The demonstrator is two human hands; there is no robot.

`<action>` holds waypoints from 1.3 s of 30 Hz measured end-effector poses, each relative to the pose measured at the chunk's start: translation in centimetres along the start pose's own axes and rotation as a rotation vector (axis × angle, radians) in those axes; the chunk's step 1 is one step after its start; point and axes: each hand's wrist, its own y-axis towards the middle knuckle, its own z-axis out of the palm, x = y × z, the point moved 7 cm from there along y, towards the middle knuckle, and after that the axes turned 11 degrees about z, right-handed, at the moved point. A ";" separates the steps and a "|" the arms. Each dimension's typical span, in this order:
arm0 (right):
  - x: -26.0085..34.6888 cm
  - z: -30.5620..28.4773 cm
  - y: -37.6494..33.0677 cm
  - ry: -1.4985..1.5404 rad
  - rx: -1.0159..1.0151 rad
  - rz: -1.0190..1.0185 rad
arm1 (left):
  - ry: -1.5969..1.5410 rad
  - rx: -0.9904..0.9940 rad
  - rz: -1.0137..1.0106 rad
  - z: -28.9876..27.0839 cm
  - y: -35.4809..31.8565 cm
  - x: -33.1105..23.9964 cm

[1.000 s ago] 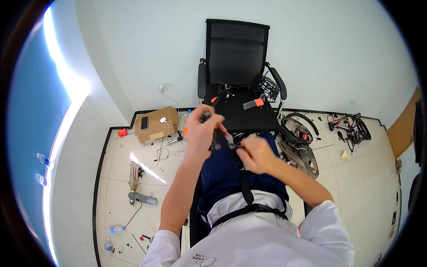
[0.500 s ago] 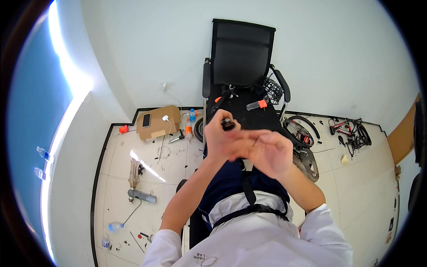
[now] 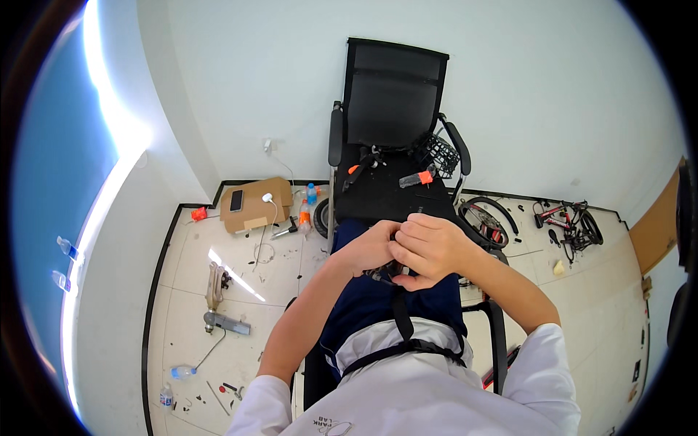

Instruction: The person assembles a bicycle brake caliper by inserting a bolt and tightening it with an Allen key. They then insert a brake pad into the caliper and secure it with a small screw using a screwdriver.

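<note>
My left hand and my right hand meet above my lap, both with fingers curled. Between them is a small dark part, mostly covered by the fingers, so its kind does not show. My left fingers wrap its left side. The right fingers close over it from the other side, thumb low. Just beyond my hands stands a black mesh-backed chair. On its seat lie a black part with an orange piece, a dark bottle-like thing with an orange band and a black wire basket.
Left on the floor are a flattened cardboard box with a phone, bottles and a metal bicycle part. A wheel and a small red-and-black bicycle lie to the right. A chair armrest is beside me.
My right hand was open and blurred, palm turned up; now its fingers are curled over the dark part. Both hands have come lower and closer together.
</note>
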 end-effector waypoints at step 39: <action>-2.5 -0.8 0.4 -0.047 -0.038 0.075 | -0.355 -0.181 0.026 0.1 -1.4 -1.3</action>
